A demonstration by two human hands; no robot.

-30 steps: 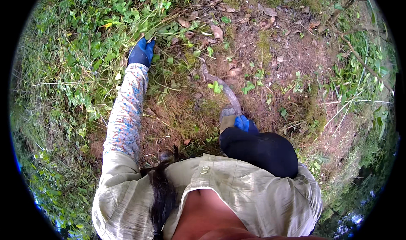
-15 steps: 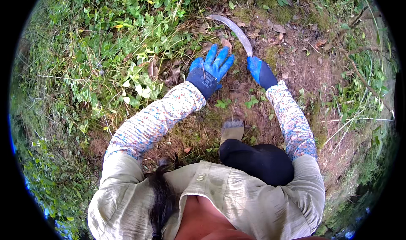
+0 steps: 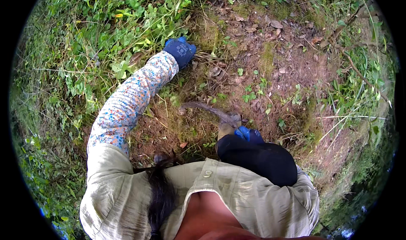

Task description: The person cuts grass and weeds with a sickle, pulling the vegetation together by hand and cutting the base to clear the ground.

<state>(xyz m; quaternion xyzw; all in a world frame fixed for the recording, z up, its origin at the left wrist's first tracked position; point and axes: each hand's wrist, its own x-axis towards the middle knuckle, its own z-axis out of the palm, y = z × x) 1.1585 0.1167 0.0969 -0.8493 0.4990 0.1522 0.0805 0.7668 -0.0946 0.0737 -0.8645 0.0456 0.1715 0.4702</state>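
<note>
My left hand (image 3: 180, 52), in a dark-backed glove with blue fingers, is curled closed at the edge of the green weeds (image 3: 163, 26). Its fingertips are tucked out of sight, with leaves and stems pressing up around it. Lower down on the right, my right hand (image 3: 248, 135) is closed around the handle end of a sickle (image 3: 211, 109). The curved grey-brown blade points left, low over the soil in front of my shoe (image 3: 226, 130). My bent knee (image 3: 260, 159), in dark cloth, hides part of that hand and the handle.
Bare reddish soil (image 3: 292, 66) with dry leaves and small sprouts spreads ahead and to the right. Thick low greenery (image 3: 63, 70) covers the left side. A thin bare branch (image 3: 357, 68) and long grass stand at the right.
My left hand has gone from spread fingers to a closed grip, moving left into the weeds. My right hand has drawn the sickle back toward my knee, from far ahead to near my shoe.
</note>
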